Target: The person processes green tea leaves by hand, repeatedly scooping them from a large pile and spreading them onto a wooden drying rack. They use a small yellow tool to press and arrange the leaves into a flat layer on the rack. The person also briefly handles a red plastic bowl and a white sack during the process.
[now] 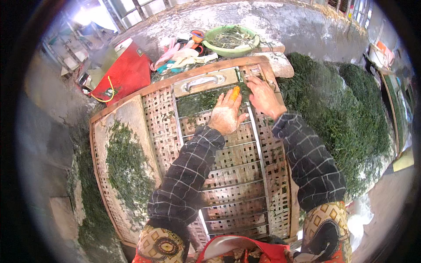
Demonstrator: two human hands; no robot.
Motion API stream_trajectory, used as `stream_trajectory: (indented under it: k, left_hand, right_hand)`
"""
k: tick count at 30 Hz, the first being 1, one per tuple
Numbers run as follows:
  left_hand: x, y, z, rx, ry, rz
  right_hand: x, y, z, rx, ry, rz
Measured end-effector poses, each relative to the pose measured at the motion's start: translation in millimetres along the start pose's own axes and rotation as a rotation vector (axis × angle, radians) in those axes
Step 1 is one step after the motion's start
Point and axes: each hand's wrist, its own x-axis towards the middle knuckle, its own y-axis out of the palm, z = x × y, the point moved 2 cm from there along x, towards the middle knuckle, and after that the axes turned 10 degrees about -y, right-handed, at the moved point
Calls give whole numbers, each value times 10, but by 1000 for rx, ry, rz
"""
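A metal frame [260, 151] with crossbars lies on a woven lattice tray [161, 118] with a wooden rim. Dark green shredded plant matter [197, 103] fills the frame's far section. My left hand [227, 111], an orange covering on one finger, rests palm down at this layer's right part, fingers spread. Beside it, my right hand [264, 97] touches the layer's right edge near the frame's side rail, fingers bent. I see nothing held in either hand. Beyond the layer lies a board with a metal handle [204, 82]. More green matter [126, 164] lies on a board at the tray's left.
A large heap of green plant matter [329, 121] lies at the right. Behind the tray are a green plastic basket [230, 51], rubber gloves [184, 56] and an orange cup [197, 36]. A red bag [128, 72] with a yellow cord handle stands at the back left.
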Motion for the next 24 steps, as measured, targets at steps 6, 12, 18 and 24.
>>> stream_trajectory:
  k: [6, 12, 18, 24]
  left_hand:
    - [-18, 30, 27, 29, 27, -28]
    - [-53, 70, 94, -64, -27, 88]
    - [52, -193, 252, -406, 1, 287]
    - [-61, -412, 217, -318, -120, 60]
  right_hand:
    - [619, -116, 421, -44, 90, 314]
    - [943, -260, 707, 337, -48, 170]
    - [147, 10, 402, 190, -15, -190]
    - [125, 71, 432, 198, 61, -150]
